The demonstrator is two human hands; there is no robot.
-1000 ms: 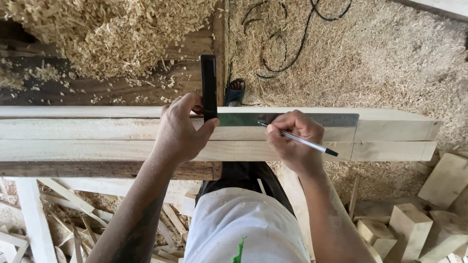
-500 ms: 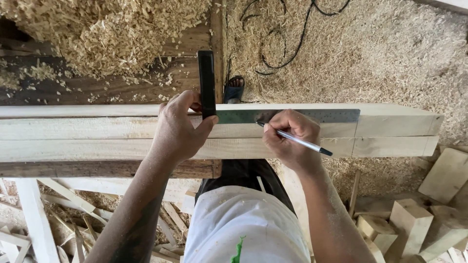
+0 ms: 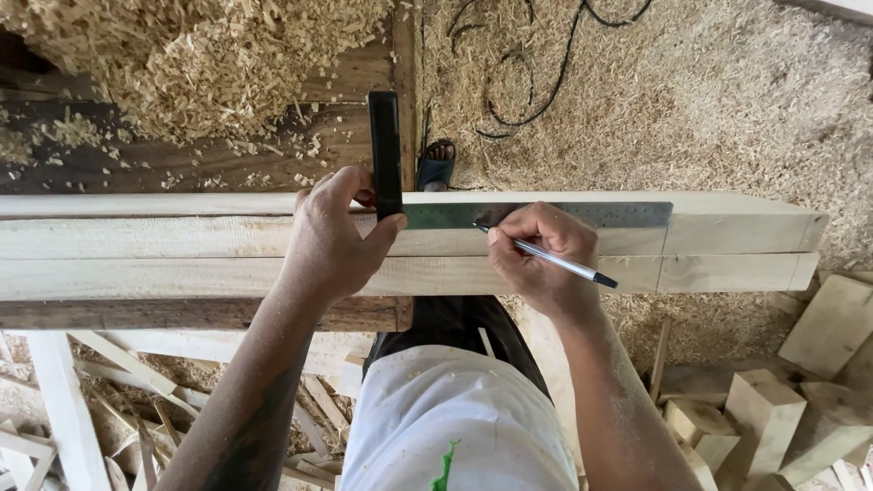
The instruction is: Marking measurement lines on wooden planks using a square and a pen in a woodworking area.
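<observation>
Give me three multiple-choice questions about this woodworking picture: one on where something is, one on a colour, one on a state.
1. Where does the steel blade of the try square lie?
A. On the sawdust floor
B. Flat on the pale wooden beams
C. On the white apron

2. What colour is the try square's handle?
A. Black
B. Red
C. Yellow

3. What is the right hand doing?
A. Resting open
B. Gripping a hammer
C. Gripping a slim silver pen with a black cap

Answers: 1 B, the blade runs along the top of the beams. 2 A, the handle, pinned by the left hand, is black. 3 C, the fingers pinch the pen, tip at the blade's edge.
</observation>
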